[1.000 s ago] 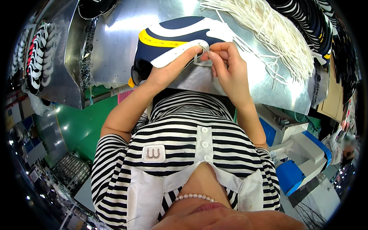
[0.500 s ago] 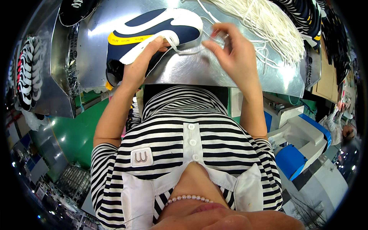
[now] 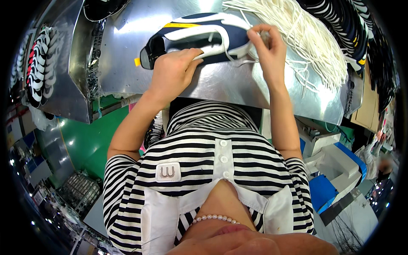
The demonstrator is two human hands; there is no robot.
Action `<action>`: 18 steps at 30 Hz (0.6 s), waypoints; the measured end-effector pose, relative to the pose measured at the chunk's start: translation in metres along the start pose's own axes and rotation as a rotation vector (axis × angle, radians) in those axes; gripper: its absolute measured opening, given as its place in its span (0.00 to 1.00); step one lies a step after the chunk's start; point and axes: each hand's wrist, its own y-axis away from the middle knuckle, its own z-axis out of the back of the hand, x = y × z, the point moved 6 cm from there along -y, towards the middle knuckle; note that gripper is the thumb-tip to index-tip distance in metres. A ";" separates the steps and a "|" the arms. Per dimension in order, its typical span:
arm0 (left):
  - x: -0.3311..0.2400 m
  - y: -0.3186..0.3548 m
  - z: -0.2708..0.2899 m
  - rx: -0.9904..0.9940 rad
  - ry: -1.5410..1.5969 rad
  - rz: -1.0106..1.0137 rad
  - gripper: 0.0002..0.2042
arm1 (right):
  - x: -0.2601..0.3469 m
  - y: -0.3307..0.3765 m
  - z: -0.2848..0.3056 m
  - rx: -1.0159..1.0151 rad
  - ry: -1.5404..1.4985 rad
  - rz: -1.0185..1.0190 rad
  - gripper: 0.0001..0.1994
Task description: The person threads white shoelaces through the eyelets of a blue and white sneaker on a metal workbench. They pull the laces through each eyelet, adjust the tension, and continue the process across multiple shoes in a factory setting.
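Observation:
A navy and white shoe upper point(image 3: 238, 37) with a yellow stripe lies over the metal table, its opening facing up and its toe to the right. My left hand point(image 3: 173, 73) is closed on the near side of that opening, thumb and fingers pinching the white edge. At the toe, my right hand point(image 3: 270, 47) has its thumb and forefinger together on a thin white shoelace, mostly hidden by the fingers. A loose length of lace point(image 3: 244, 62) hangs along the upper's near side, below the right hand.
A big bundle of white laces point(image 3: 301, 38) spreads over the right of the metal table point(image 3: 127, 80). Stacked navy uppers point(image 3: 340, 25) stand behind it. A black shoe piece point(image 3: 104, 9) is at the far left, and more uppers point(image 3: 37, 70) hang in a row beyond.
The upper has turned from its side to opening up and shifted right. My left hand has moved right along its near edge. My right hand has come to the toe, its fingers drawn together.

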 end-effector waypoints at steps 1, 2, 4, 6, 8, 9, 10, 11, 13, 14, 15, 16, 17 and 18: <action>-0.001 -0.001 0.004 -0.120 -0.038 -0.031 0.11 | 0.005 0.008 -0.009 0.054 -0.133 -0.050 0.08; -0.007 -0.005 0.007 -0.162 -0.073 -0.054 0.10 | 0.010 0.015 -0.018 0.102 -0.259 -0.103 0.08; -0.021 -0.011 0.017 -0.244 -0.141 -0.103 0.10 | 0.020 0.016 -0.025 0.130 -0.117 -0.076 0.10; -0.026 -0.014 0.025 -0.346 -0.161 -0.143 0.10 | 0.034 0.010 -0.029 0.169 -0.117 -0.076 0.12; -0.029 -0.018 0.034 -0.432 -0.160 -0.187 0.11 | 0.038 0.002 -0.037 0.320 -0.216 -0.109 0.11; -0.032 -0.018 0.039 -0.429 -0.167 -0.183 0.12 | 0.041 -0.001 -0.041 0.395 -0.266 -0.126 0.10; -0.035 -0.019 0.045 -0.469 -0.204 -0.207 0.12 | 0.047 -0.003 -0.043 0.452 -0.394 -0.189 0.11; -0.038 -0.019 0.049 -0.507 -0.237 -0.228 0.11 | 0.055 -0.004 -0.047 0.508 -0.521 -0.255 0.11; -0.041 -0.021 0.056 -0.534 -0.228 -0.225 0.12 | 0.060 -0.003 -0.053 0.576 -0.712 -0.310 0.11; -0.035 -0.017 0.060 -0.550 -0.206 -0.206 0.13 | 0.065 0.000 -0.058 0.574 -0.746 -0.334 0.09; -0.025 -0.014 0.062 -0.541 -0.114 -0.133 0.14 | 0.072 0.001 -0.058 0.575 -0.701 -0.280 0.08; -0.020 -0.014 0.064 -0.575 -0.089 -0.123 0.13 | 0.076 0.002 -0.057 0.577 -0.653 -0.228 0.08; -0.018 -0.014 0.069 -0.557 -0.089 -0.080 0.11 | 0.072 0.001 -0.051 0.467 -0.476 -0.060 0.08; -0.014 -0.013 0.075 -0.595 -0.026 -0.021 0.10 | 0.071 0.006 -0.041 0.432 -0.256 0.049 0.08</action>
